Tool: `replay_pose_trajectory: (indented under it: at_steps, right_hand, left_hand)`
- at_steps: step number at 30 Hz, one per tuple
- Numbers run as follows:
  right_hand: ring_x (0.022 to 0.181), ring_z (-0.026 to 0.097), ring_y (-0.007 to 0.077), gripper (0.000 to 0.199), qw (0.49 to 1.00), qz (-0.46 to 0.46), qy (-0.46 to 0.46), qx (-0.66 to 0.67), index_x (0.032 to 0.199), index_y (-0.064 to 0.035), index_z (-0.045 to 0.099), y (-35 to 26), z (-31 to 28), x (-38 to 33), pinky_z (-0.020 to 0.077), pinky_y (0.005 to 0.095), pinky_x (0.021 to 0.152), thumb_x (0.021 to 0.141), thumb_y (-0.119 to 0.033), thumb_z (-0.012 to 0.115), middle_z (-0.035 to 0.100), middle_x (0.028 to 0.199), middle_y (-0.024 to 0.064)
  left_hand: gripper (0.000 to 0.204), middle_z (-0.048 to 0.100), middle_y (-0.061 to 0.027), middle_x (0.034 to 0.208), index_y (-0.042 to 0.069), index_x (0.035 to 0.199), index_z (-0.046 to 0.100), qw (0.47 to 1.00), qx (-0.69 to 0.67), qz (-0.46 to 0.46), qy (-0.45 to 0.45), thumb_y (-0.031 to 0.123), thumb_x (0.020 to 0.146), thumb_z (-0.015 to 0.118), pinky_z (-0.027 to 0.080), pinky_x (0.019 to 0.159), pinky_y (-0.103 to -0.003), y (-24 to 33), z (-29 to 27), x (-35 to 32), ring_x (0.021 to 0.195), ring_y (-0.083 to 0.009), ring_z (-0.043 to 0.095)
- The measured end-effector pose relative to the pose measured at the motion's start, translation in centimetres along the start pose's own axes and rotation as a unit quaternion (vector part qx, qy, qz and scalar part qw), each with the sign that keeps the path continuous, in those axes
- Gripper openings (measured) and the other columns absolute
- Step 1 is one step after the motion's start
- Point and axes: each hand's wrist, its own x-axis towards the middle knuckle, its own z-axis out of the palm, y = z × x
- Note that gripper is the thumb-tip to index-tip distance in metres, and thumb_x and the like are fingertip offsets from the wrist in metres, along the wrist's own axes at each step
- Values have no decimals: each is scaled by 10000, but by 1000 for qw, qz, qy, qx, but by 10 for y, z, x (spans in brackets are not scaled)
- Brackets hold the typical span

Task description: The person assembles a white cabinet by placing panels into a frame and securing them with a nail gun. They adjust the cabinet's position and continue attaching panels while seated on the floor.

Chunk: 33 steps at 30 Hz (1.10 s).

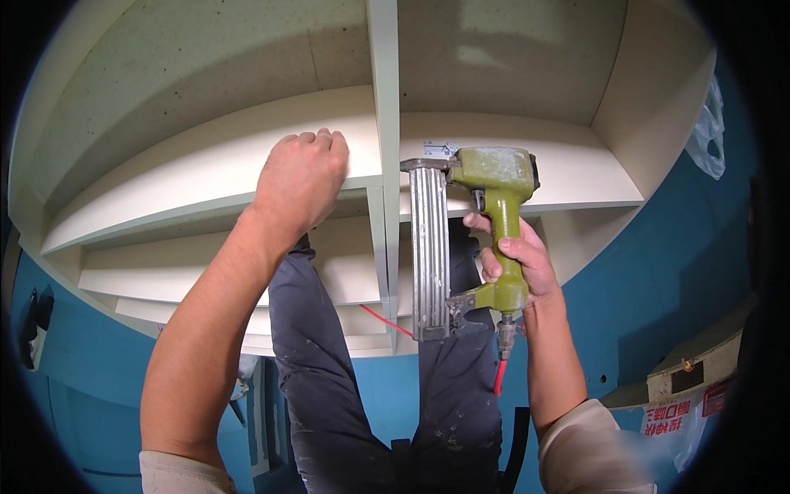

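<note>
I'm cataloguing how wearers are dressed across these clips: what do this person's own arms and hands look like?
Each grip is bare: the left hand and right hand show no glove, watch or bracelet. No markings stand out on them. The arms are uncovered below light beige fabric sleeves, the left sleeve and the right sleeve, both plain where visible.

The place appears to be a woodworking workshop or a room under fitting-out, although which one I cannot tell, because there are a green nail gun (508,222) connected to a red hose (500,377), a large pale shelving unit (384,74) and trousers (321,379) with whitish specks.
</note>
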Motion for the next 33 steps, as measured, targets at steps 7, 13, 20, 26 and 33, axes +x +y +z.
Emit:
replay_pose_trajectory:
  at_steps: [7,13,20,26,33]
  right_hand:
    - [619,589,151,599,999,-24,34,4,1419,61,326,-7,-5,3,528,272,533,894,-86,575,477,1394,251]
    - [670,638,149,577,998,-4,50,-38,1416,80,323,-54,-9,51,589,293,584,913,-86,554,544,1363,211]
    - [722,627,129,569,978,189,29,82,1454,42,367,-74,-40,151,565,277,650,939,-113,555,626,770,67]
    - [661,599,158,549,959,251,39,124,1428,61,392,-59,-40,181,570,307,634,935,-110,562,597,718,73]
    - [696,617,143,541,957,245,13,152,1442,36,373,-57,-45,178,579,297,668,944,-78,551,633,823,99]
  left_hand:
    - [140,674,-152,839,-14,843,603,1000,-7,-1,8,18,709,626,545,719,-362,-7,9,-4,786,-272,683]
    - [267,645,-181,911,-26,878,569,992,-105,-49,-44,-14,621,640,528,775,-436,-10,3,-1,884,-375,633]
    - [326,604,-226,953,-45,900,538,959,-242,-67,-134,25,592,618,490,801,-482,-28,-3,13,946,-457,569]
    - [458,615,-255,1053,-72,1006,564,956,-229,-73,-168,60,581,673,495,886,-472,-28,-7,17,1025,-463,562]
    - [209,626,-240,885,-48,795,550,968,-233,-25,-87,17,598,581,496,760,-488,-29,2,16,861,-459,597]
